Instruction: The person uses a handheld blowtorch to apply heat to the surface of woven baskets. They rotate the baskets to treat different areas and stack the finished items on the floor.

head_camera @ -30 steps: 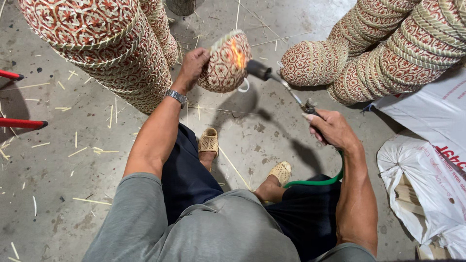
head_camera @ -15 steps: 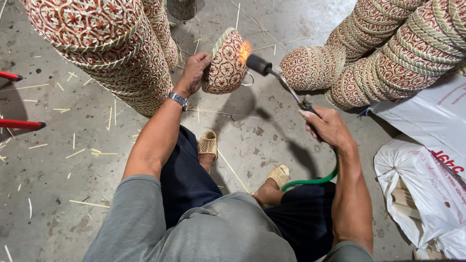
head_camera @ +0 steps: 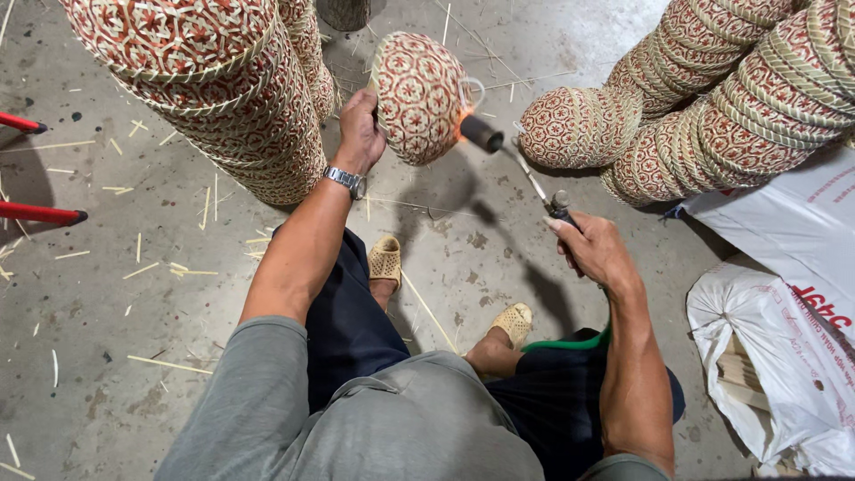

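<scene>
The left hand (head_camera: 359, 134) grips a woven basket (head_camera: 419, 96) by its rim, fingers closed on it, and holds it up in the air above the floor (head_camera: 160, 294), between two stacks of baskets (head_camera: 214, 80). The right hand (head_camera: 592, 249) is clamped around the handle of a gas torch (head_camera: 521, 165), whose dark nozzle points at the basket's right side. A small orange flame touches the weave there. A green hose (head_camera: 570, 342) runs beside the right forearm. White sacks (head_camera: 784, 356) lie at the right.
</scene>
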